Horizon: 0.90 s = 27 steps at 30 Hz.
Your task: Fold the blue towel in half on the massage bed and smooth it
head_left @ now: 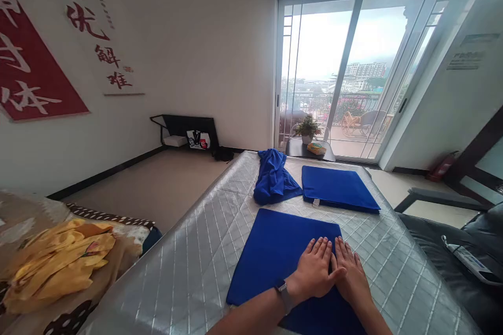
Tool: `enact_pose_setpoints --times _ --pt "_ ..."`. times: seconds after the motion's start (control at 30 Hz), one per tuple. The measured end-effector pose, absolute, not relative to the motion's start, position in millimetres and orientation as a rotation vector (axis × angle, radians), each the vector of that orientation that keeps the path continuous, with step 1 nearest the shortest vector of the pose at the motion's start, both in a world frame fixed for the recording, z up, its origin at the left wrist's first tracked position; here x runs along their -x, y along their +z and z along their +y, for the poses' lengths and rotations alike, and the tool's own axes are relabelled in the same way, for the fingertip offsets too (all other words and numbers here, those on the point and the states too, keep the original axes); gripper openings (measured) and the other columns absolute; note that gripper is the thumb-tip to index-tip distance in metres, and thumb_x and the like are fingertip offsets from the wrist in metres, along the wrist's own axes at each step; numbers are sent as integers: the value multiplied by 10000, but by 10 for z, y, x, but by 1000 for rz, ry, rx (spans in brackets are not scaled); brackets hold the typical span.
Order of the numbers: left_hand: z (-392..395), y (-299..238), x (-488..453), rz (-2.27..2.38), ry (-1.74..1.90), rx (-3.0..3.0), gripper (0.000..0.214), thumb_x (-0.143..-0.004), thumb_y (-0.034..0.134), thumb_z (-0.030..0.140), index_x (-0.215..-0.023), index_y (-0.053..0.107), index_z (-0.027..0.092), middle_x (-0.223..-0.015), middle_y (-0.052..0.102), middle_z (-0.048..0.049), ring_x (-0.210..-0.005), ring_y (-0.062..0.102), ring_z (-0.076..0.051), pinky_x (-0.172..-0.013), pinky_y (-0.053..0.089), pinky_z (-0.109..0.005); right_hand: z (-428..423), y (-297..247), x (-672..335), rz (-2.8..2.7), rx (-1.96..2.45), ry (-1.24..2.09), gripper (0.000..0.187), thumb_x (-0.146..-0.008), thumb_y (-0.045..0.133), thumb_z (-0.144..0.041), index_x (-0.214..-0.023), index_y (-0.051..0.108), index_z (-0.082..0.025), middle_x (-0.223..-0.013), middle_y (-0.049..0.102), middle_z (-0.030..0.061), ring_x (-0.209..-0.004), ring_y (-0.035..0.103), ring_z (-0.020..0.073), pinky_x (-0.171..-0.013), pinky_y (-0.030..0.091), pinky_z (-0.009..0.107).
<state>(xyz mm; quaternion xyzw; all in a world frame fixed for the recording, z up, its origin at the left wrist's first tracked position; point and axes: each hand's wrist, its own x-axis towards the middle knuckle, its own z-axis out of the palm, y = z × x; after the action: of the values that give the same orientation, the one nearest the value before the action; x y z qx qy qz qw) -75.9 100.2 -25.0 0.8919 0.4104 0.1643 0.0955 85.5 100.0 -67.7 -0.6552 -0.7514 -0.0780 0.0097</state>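
front cloth [271, 256] on table [184, 267] | 2nd cloth [272, 178] behind it, left | 3rd cloth [338, 187] right of 2nd

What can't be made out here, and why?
Head view: palms of left hand and right hand, hidden by the hands' own backs.
Head view: part of near blue cloth, cut off by bottom edge.
Head view: any print on white tag, too small.
Head view: red banner, cut off by left edge.

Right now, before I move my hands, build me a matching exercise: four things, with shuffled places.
1. Left hand
2. Crumpled blue cloth
3. Yellow cloth
4. Plant

A. just left of the far blue cloth
B. before the glass door
C. palm down on the near blue cloth
D. off the silver cover, to its left

Pairs: 1-C, 2-A, 3-D, 4-B
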Motion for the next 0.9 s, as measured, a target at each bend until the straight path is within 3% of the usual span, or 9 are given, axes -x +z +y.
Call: enact_pose_setpoints --times 0.07,0.27,0.43,0.63,0.9 --pt "1026 -270 984 1275 437 -2611 762 -1034 107 604 -1607 182 108 -1665 213 -102 -1551 136 -217 -1269 161 -424 1015 -660 -828 -2347 2076 -229 566 -966 283 -218 -1478 517 -164 -1644 277 97 -1518 234 304 -1208 230 528" --pt "1180 -275 1853 1629 352 -2444 795 -1021 100 637 -1586 270 103 -1656 229 -106 -1542 176 -237 -1268 187 -444 1071 -686 -811 -2199 2174 -149 635 -1010 174 -345 -1581 277 -88 -1652 233 90 -1521 231 250 -1228 212 478" --pt "1253 -335 2502 1966 285 -2290 872 -1000 92 679 -1571 286 49 -1648 229 -158 -1535 186 -276 -1257 206 -470 1053 -654 -805 -2251 2184 -134 625 -1010 193 -329 -1584 281 -97 -1658 216 79 -1530 196 247 -1236 181 471" --pt "1232 -413 2614 2047 293 -2281 891 -1005 100 666 -1565 257 -9 -1644 211 -202 -1530 208 -285 -1251 223 -455 1105 -433 -820 -2260 2223 -14 615 -1019 212 -349 -1583 303 -121 -1655 243 83 -1521 235 254 -1223 227 480" --pt "1231 -439 2645 2040 299 -2284 874 -1002 101 671 -1570 281 31 -1643 236 -181 -1526 231 -269 -1255 207 -460 1493 -291 -754 -2214 2201 -22 626 -1029 179 -364 -1591 268 -105 -1660 235 77 -1529 210 230 -1229 215 447"
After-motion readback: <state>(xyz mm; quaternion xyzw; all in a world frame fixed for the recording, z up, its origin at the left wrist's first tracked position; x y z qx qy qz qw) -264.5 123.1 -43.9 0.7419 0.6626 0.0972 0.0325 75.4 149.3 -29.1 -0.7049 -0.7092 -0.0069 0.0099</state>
